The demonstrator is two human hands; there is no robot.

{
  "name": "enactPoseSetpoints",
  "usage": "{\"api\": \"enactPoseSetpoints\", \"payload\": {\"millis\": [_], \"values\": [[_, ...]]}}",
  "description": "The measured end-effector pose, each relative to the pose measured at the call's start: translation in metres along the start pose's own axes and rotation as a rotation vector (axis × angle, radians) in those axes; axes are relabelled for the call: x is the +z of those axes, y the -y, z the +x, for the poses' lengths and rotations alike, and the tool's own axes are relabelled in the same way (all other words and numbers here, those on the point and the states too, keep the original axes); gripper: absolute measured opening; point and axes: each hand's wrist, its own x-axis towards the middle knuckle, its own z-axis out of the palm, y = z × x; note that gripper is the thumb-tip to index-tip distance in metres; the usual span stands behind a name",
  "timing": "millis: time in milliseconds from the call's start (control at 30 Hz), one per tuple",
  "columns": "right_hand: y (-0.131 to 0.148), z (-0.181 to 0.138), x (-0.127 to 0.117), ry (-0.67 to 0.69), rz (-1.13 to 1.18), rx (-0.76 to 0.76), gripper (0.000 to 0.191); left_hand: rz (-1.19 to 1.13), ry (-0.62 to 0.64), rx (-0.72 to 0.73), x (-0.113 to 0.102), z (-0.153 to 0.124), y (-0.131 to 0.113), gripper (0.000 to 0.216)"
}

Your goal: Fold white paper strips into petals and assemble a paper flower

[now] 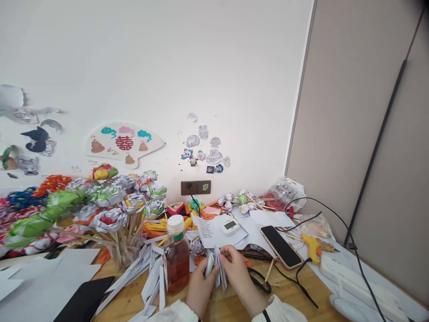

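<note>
1. Left hand (201, 284) pinches folded paper (217, 257); right hand (234, 266) has fingertips closed on its far edge.
2. Paper stands upright between both hands' fingers.
3. Likely light, crisp, easily crushed: hold gently by the creases.

Left sleeve (174, 312): loose white cloth is covering the arm and creasing softly toward the cuff.
Right sleeve (284, 311): matching white cloth is bunching into puffy folds.
Right wrist (257, 302): a narrow black band (266, 315) is circling it, sitting just beside the sleeve's edge; its small size is leaving the material unclear.
Left hand (202, 286) and right hand (235, 267): both are showing bare.
</note>
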Motion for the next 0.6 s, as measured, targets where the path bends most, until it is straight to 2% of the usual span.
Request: {"api": "enactPoseSetpoints", "payload": {"millis": [200, 400, 467, 600], "values": [[0.001, 0.000, 0.000, -0.058, -0.045, 0.000, 0.002, -0.052, 0.005, 0.023, -0.001, 0.000, -0.004, 0.038], [-0.001, -0.002, 0.006, -0.118, 0.053, 0.012, 0.006, -0.147, 0.068, -0.070, 0.008, -0.001, 0.007, 0.046], [0.000, -0.004, 0.007, -0.090, 0.119, 0.036, 0.010, -0.203, 0.104, -0.102, 0.011, 0.000, 0.012, 0.046], [0.009, -0.007, 0.004, 0.100, 0.277, 0.109, 0.018, -0.314, 0.185, -0.131, 0.014, 0.001, 0.014, 0.046]]}}
